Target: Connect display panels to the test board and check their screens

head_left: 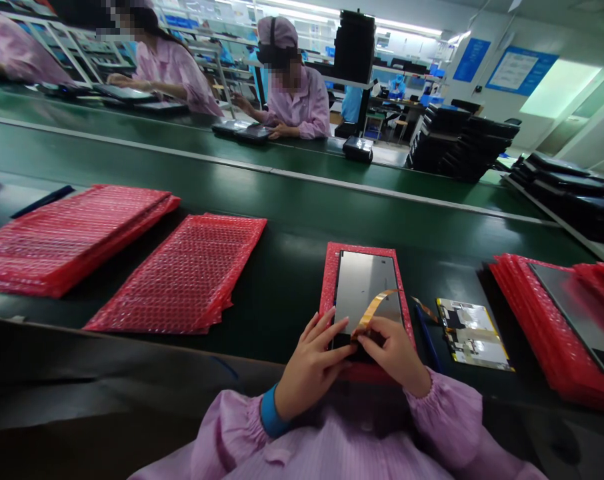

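A flat display panel [362, 280] with a silvery back lies on a red bubble-wrap bag [328, 287] in front of me. My right hand [395, 350] pinches the lower end of an orange flex cable [375, 308], which arches up over the panel. My left hand [312, 363], a blue band at its wrist, rests on the panel's lower left edge with its fingers spread. Its fingertips come close to the cable's lower end. To the right of my right hand lie a dark blue pen-like tool [427, 337] and a silver battery-and-board assembly [475, 333].
Red bubble-wrap bags [182, 280] lie to the left, beside a thicker stack [77, 233]. Another red stack [537, 327] at the right carries a panel [575, 300]. Beyond the green conveyor belt [292, 193], several co-workers sit. Black trays [442, 137] are piled at the back right.
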### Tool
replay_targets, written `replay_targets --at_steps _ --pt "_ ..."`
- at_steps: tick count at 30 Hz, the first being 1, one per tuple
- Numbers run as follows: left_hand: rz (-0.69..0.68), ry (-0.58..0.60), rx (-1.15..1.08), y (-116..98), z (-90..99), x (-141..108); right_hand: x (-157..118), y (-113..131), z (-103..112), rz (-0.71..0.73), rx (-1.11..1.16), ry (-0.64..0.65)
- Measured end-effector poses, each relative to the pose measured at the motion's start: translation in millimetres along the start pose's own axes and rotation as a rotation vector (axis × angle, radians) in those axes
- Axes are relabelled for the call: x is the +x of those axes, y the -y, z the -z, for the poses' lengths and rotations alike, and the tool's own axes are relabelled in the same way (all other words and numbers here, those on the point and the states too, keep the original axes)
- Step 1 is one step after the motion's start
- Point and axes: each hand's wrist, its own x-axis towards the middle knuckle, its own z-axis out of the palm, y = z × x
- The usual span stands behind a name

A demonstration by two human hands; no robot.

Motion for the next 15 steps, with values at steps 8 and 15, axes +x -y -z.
replay_targets --at_steps 8,15 --pt "0.018 0.011 -0.029 0.1 -0.6 -0.6 0.6 3.6 1.2 0.062 -0.041 0.018" --pt "0.019 0.005 -0.057 -0.2 0.2 0.1 2.0 1.1 -2.5 0.11 -0.063 -0.037"
